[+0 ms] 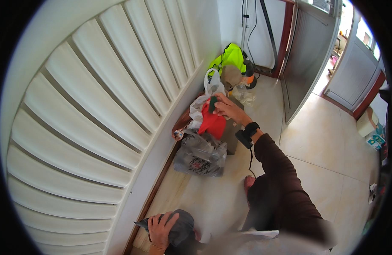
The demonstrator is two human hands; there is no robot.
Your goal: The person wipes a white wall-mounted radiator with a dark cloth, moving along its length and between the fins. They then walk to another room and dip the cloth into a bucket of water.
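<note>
My right hand [229,110] pinches a dark green scouring pad [212,104] between thumb and fingers. It is above a red cloth or bag [212,123] that lies among plastic bags near the white railing. A white plastic bag [197,110] is beside the red one, and a grey translucent plastic bag with print [199,157] sits in front. Lower down, my left hand [162,231] is curled over a dark grey bundle [182,228], whose pointed end sticks out to the left. Whether the bundle is cloth or plastic is unclear.
White slatted railing [119,95] runs along the left. A grey box [231,137] stands under my right forearm. Behind it are a tan cap [231,76] and a neon yellow garment [231,59]. A grey door [306,60] stands ajar at upper right. My red shoe [248,185] is on the tiled floor.
</note>
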